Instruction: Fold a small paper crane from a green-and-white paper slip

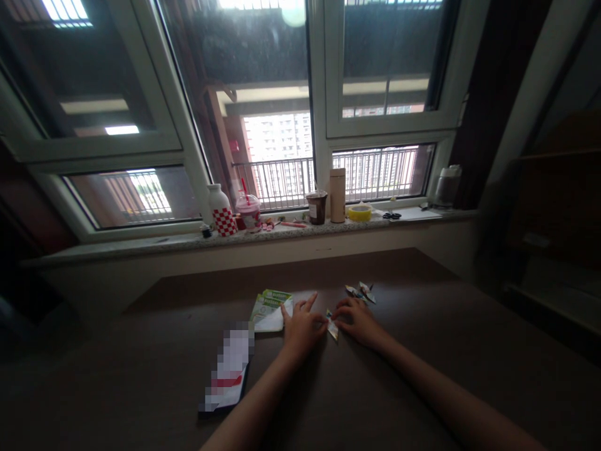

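On the brown table, a small folded paper piece (333, 329), pale and diamond-shaped with coloured print, lies between my hands. My left hand (303, 326) pinches its left edge, while two other fingers stretch out away from it. My right hand (359, 321) has its fingers curled and closed on the upper right side of the same piece. Just beyond the right hand rest several similar folded paper pieces (365, 292). Beside my left hand are green printed paper sheets (275, 295), with a white sheet (271, 322) partly over them.
A dark-edged flat object (237, 394), its top mostly blurred out, lies left of my left forearm. Along the windowsill stand a checkered white bottle (220, 210), a pink drink cup (248, 213), a dark cup (317, 208), a beige flask (337, 195), yellow tape (359, 214) and scissors (391, 215).
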`<state>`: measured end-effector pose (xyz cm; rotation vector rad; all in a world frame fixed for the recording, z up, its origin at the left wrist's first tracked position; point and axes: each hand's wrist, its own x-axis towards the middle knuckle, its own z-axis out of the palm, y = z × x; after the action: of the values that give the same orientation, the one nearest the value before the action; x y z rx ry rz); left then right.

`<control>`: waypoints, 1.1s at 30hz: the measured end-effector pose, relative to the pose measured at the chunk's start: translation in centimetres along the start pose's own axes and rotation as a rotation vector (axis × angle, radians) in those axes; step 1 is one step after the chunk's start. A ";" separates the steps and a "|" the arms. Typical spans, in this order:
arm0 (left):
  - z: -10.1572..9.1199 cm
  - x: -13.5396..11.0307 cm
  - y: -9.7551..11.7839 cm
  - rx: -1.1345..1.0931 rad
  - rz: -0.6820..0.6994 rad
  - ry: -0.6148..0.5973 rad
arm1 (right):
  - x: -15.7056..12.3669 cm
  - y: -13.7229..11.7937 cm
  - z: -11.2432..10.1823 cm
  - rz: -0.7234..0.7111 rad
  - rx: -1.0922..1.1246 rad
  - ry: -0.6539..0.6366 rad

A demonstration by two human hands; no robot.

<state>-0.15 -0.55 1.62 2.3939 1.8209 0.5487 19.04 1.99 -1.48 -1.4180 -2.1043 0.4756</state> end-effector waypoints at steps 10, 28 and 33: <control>-0.5 -0.6 0.4 0.006 -0.019 -0.027 | -0.5 0.4 -0.1 -0.042 0.051 -0.023; -0.3 -1.3 0.4 0.012 -0.044 -0.073 | -0.7 0.2 -0.5 -0.042 0.073 -0.036; -0.1 -1.1 -0.1 0.017 -0.028 -0.057 | -0.8 0.4 -0.4 -0.066 0.074 -0.034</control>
<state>-0.53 -1.56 1.46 2.3651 1.8396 0.4594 19.80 1.45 -1.62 -1.3036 -2.1302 0.5493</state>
